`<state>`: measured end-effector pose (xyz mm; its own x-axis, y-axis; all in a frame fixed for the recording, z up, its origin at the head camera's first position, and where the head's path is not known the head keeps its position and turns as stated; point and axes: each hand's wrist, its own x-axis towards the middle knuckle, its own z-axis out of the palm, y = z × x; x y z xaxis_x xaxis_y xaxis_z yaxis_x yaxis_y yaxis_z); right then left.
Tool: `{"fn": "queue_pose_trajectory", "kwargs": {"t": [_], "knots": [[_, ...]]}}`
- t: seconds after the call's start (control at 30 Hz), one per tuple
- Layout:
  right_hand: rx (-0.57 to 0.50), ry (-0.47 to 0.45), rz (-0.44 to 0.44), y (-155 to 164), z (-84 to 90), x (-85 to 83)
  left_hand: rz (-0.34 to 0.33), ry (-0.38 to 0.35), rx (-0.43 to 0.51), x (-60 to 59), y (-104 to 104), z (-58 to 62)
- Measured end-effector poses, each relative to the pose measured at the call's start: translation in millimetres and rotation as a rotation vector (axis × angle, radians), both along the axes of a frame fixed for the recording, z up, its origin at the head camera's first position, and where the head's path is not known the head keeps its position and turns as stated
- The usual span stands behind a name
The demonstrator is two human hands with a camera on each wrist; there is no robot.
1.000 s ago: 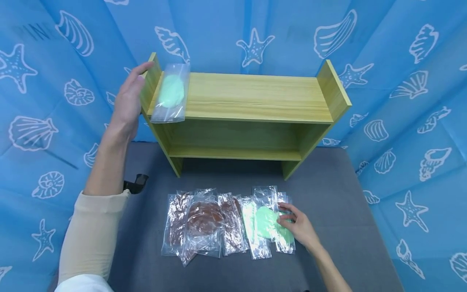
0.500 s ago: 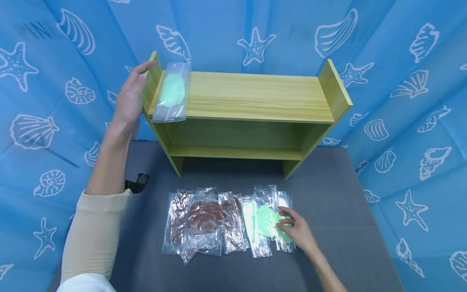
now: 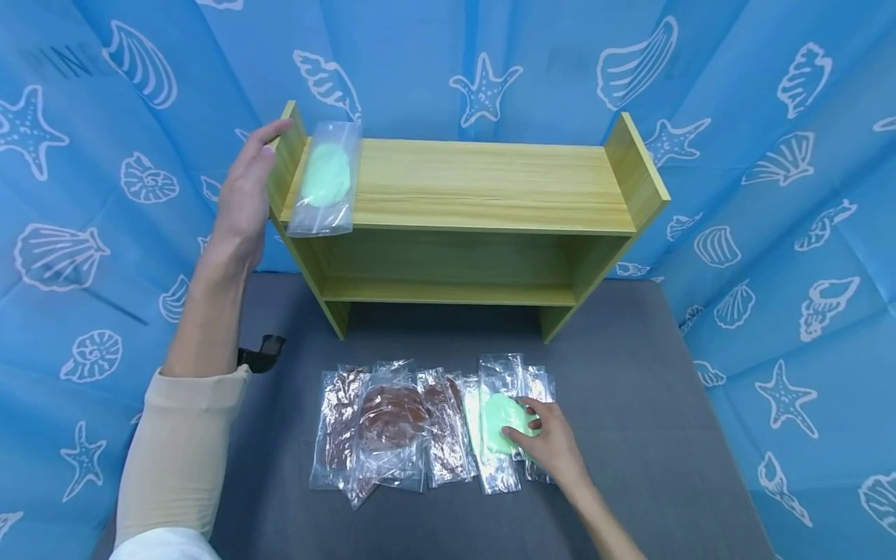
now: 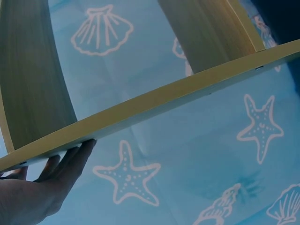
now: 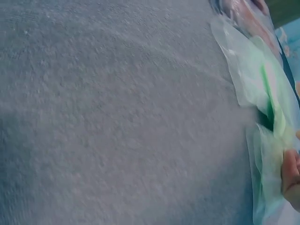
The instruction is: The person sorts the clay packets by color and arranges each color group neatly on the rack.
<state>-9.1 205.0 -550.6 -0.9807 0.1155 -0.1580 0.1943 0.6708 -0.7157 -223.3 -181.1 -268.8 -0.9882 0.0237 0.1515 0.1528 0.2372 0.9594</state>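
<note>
My left hand (image 3: 243,190) rests against the outside of the wooden shelf's left side panel (image 3: 285,167). In the left wrist view, the fingers (image 4: 77,161) of that hand lie fairly straight along the panel. On the top board beside it lies a clear plastic bag with a flat pale green disc (image 3: 326,175). Down on the table, my right hand (image 3: 549,442) pinches a similar green-disc bag (image 3: 498,416) between thumb and fingers. More green bags lie partly under it, one at the right (image 3: 537,381). The right wrist view catches only fingertips (image 5: 290,171) touching the bag's edge.
Clear bags with brown discs (image 3: 393,420) overlap on the table left of the green ones. The two-tier wooden shelf (image 3: 476,187) stands behind them on the grey table (image 3: 651,373). A blue shell-patterned curtain (image 3: 756,194) surrounds the table. A black strap (image 3: 262,354) shows by the left forearm.
My right hand has moved left, from the rightmost green bag onto the neighbouring one, and its thumb now lies on the green disc. My left hand stays at the shelf panel.
</note>
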Motion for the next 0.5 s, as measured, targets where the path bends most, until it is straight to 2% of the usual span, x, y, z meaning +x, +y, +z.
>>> {"fn": "queue_pose_trajectory", "kwargs": {"t": [0.2,0.37,0.5], "knots": [[0.112,0.022,0.005,-11,-2.3,1.0,-0.006,0.002,-0.003,-0.3,0,0.0],[0.16,0.017,-0.002,-17,-1.6,1.4,-0.006,0.0,-0.006,-0.3,0,0.7],[0.185,0.046,0.015,-18,-2.3,0.2,-0.006,0.002,-0.007,-0.4,0,0.7]]}}
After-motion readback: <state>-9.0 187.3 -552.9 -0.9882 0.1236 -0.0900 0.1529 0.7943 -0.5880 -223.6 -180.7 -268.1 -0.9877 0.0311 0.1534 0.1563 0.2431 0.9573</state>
